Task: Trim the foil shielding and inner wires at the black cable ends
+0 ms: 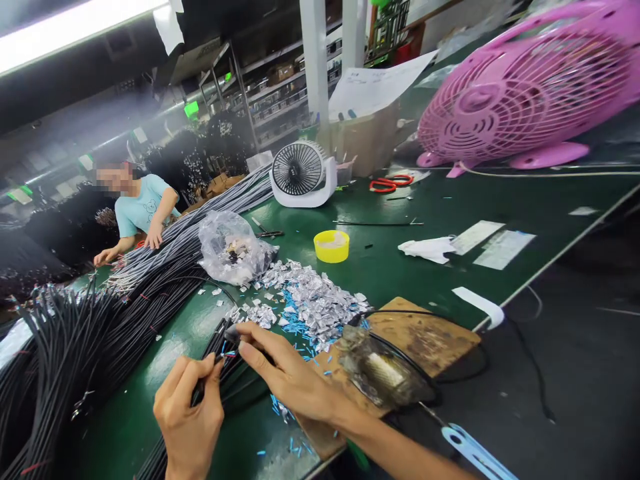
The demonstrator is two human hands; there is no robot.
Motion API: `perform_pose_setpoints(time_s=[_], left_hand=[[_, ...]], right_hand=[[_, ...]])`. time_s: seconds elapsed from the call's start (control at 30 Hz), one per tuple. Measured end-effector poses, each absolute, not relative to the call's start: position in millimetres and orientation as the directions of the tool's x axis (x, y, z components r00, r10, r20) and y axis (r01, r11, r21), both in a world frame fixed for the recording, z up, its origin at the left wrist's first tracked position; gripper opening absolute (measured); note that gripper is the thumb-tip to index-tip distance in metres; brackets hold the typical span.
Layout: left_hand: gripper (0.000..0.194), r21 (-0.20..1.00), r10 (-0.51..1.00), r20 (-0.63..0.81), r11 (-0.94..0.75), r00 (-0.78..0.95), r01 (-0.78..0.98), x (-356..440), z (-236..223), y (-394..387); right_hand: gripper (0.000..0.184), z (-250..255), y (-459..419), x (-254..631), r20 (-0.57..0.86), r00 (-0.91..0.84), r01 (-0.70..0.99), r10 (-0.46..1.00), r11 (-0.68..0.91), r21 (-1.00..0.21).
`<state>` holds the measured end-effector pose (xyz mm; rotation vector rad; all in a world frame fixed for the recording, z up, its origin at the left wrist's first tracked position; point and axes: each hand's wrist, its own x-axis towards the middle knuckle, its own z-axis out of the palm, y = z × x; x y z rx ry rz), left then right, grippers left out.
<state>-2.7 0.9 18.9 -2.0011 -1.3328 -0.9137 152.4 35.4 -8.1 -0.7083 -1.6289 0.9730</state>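
Note:
My left hand (187,410), closed, pinches a black cable close to its stripped end. Thin coloured wires (229,354), blue and reddish, stick out of that end. Fingertips of my right hand (295,383) are drawn together right beside these wires, and a dark finger cover (232,333) sits on the index finger. Whether the right fingers grip a wire or a bit of foil is too small to tell. Behind my hands lies a heap of silvery foil scraps (320,300) mixed with short blue sleeve pieces (295,321). More black cables run under my hands.
Thick bundles of black cables (65,373) and grey cables (215,207) fill the left side. A wooden board (425,333) carries a plastic-wrapped device (383,370). Beyond are a plastic bag (230,247), yellow dish (331,249), white fan (300,170), red scissors (391,183), pink fan (520,100) and a co-worker (145,207).

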Motion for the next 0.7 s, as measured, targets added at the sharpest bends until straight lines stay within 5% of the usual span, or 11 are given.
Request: perform_pose_setpoints(time_s=[0.7], left_hand=[[0.026,0.067,0.627,0.76,-0.34,0.173,0.938,8,24,-7]], right_hand=[[0.032,-12,37,151,0.502,-0.261,0.009,0.824,0.522,-0.853]])
